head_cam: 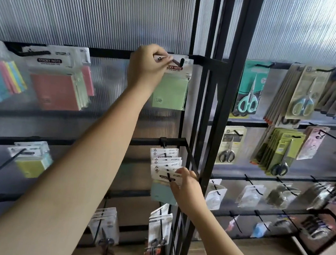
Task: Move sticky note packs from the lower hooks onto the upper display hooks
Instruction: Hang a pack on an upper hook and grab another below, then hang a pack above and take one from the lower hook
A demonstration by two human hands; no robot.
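My left hand is raised to the top rail and pinches the white header card of a green sticky note pack, which hangs at the upper hook. Lower down, my right hand pinches the front pack of several sticky note packs threaded on the lower hook; a light blue pad shows below the card. Further sticky note packs hang on the top rail to the left, a red one foremost.
A black upright post stands just right of both hooks. Scissors packs hang on the right-hand rack. Yellow-green note packs hang on a long hook at lower left. More carded goods hang below the lower hook.
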